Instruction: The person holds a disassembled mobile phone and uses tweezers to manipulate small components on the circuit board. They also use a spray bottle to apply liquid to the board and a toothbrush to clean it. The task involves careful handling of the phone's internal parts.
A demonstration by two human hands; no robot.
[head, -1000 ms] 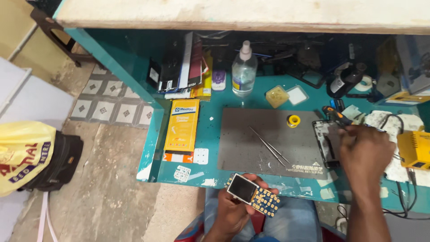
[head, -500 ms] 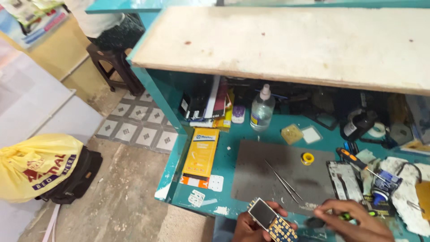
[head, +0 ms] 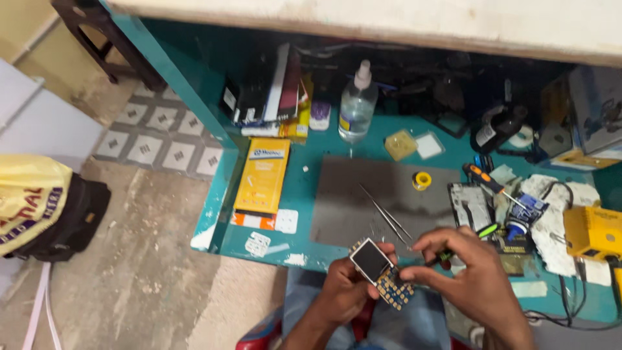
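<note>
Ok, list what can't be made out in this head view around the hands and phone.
- Screwdriver tip: hidden behind the right hand fingers.
- Phone keys: too small and blurred.
- Left hand palm: turned away, under the phone.
- Shelf items behind the bottle: in shadow.
- Yellow box: cut off by the right edge.

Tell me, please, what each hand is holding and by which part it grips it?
The left hand grips the small keypad phone by its lower body and side edges. The right hand pinches the green-handled screwdriver along its handle.
</note>
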